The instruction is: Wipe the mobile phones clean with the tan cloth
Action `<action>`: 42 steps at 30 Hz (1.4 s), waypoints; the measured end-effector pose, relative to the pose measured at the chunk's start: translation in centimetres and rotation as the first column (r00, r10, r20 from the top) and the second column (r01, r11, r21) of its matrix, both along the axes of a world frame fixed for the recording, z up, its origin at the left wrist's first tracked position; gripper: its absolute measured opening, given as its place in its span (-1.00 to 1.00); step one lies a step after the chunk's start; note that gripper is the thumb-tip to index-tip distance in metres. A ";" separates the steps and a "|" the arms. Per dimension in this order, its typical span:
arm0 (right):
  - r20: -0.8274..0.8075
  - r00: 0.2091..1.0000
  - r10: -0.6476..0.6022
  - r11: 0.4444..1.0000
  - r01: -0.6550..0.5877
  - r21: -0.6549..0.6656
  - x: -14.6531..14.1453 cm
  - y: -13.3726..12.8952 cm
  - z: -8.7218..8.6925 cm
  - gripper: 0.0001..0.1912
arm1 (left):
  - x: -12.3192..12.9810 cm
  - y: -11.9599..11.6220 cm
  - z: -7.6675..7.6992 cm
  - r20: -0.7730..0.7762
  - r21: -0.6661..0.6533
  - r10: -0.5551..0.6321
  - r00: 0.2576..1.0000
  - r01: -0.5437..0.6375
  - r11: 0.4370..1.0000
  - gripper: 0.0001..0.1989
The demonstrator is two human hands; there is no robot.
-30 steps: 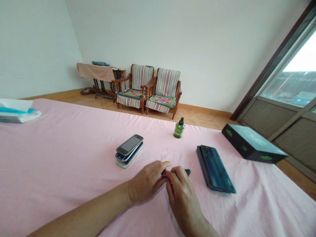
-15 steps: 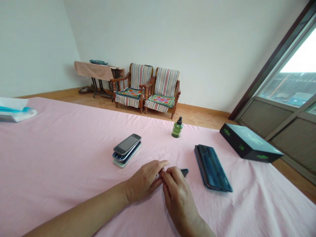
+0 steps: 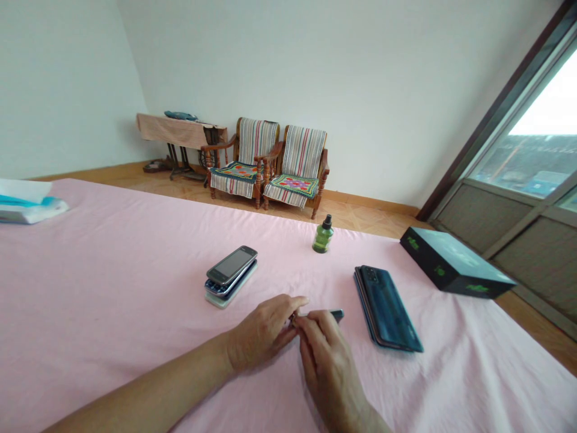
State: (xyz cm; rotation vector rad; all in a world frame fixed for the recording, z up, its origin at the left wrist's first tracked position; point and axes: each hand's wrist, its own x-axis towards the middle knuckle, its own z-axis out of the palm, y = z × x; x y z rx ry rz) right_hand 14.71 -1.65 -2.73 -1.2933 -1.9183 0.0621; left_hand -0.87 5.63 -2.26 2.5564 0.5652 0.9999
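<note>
Slim dark device (image 3: pixel 338 314), its one edge showing beyond the right hand (image 3: pixel 328 364), is clamped by this and the left hand (image 3: pixel 261 334) together, pink sheet (image 3: pixel 130 270) giving room on both sides.

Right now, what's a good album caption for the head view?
Left hand and right hand hold a mostly hidden object between stacked phones and a blue phone.

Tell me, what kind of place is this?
Probably a room in someone's home: two wooden armchairs with striped covers stand near a cloth-draped table, and a pink cloth spreads in front.
</note>
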 end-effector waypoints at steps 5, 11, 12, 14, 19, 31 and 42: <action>-0.011 1.000 0.007 1.000 -0.008 -0.015 -0.3 0.1 -0.4 -0.66 | 0.0 0.0 -0.1 0.000 -0.003 0.008 1.000 -0.008 1.000 -0.65; -0.043 0.993 -0.114 0.992 0.111 -0.057 1.8 0.4 0.0 -0.76 | 0.2 0.1 0.1 -0.001 0.002 -0.002 1.000 0.002 1.000 -0.75; -0.032 0.989 -0.143 0.988 0.141 -0.059 2.2 0.5 0.1 -0.77 | 0.2 0.1 0.1 -0.011 0.003 -0.016 1.000 0.016 1.000 -0.81; -0.001 0.980 -0.199 0.979 0.199 -0.047 3.2 0.7 0.5 -0.80 | 0.1 0.2 0.2 -0.030 0.009 -0.031 0.999 0.031 0.999 -0.90; 0.028 0.948 -0.316 0.949 0.315 0.028 4.7 1.1 1.0 -0.82 | 0.1 0.4 0.1 -0.029 0.017 -0.032 0.999 0.032 0.999 -0.95; -0.103 0.995 -0.002 1.000 -0.001 -0.030 1.0 0.3 0.3 -0.75 | 0.3 0.2 0.2 0.010 0.012 -0.034 0.999 0.034 0.999 -0.90; -0.007 0.963 -0.270 0.963 0.270 0.018 4.7 1.1 0.7 -0.80 | 0.1 0.5 -0.2 -0.019 0.005 -0.030 0.999 0.030 1.000 -0.97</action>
